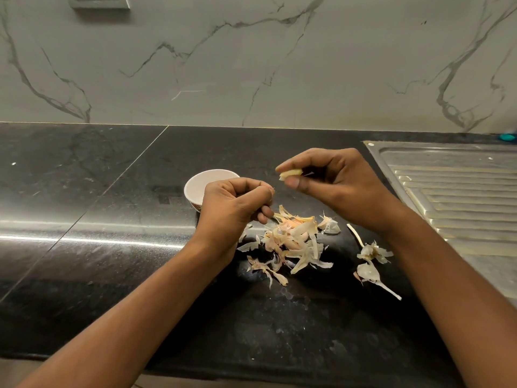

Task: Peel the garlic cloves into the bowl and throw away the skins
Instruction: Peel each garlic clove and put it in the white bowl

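My right hand (333, 182) pinches a pale peeled garlic clove (291, 173) between thumb and forefinger, held above the black counter. My left hand (235, 204) is curled closed just left of it, fingertips pinched together; whether a thin bit of skin is in them I cannot tell. A small white bowl (195, 186) stands behind my left hand, partly hidden by it; its inside is not visible. A heap of papery garlic skins (293, 242) lies on the counter below both hands, with more skins and a stem piece (370, 264) to the right.
A steel sink drainboard (453, 191) fills the right side. The marble backsplash (251, 65) rises behind the black counter (98, 205). A teal object (507, 137) sits at the far right edge. A wall socket (99, 1) is at top left.
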Action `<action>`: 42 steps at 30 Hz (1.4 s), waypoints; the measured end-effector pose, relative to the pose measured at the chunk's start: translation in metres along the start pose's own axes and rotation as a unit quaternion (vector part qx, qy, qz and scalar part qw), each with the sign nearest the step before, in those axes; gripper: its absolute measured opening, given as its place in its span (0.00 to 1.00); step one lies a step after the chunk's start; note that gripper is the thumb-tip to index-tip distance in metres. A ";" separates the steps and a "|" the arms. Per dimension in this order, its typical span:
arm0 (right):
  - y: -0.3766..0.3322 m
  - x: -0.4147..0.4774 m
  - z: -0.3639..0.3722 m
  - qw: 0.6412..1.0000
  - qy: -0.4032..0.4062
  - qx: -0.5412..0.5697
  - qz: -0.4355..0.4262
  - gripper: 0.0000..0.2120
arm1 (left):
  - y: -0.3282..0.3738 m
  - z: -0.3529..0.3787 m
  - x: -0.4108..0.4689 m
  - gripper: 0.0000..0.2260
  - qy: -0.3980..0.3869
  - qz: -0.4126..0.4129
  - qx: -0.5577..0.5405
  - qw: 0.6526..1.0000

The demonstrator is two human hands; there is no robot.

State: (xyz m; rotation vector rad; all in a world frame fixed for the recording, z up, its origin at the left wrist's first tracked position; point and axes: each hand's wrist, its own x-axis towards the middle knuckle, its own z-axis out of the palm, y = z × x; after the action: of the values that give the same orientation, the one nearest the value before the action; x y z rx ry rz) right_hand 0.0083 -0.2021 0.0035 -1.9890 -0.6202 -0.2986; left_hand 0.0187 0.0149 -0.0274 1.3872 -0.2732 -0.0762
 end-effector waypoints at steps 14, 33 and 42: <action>-0.004 -0.001 -0.005 0.991 -0.036 0.100 0.082 0.11 | 0.003 0.000 -0.002 0.10 -0.027 0.013 -0.035 0.999; -0.001 -0.001 -0.005 0.986 0.021 0.145 0.078 0.12 | 0.001 0.001 0.000 0.04 -0.012 0.033 0.028 0.999; 0.002 0.002 -0.013 0.974 0.081 0.185 0.103 0.12 | 0.002 -0.001 -0.001 0.04 0.002 0.029 0.029 0.999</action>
State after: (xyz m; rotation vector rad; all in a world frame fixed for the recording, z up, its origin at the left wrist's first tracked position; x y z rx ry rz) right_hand 0.0118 -0.2136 0.0090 -1.6332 -0.3333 -0.1991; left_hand 0.0180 0.0165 -0.0260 1.4351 -0.3128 -0.0179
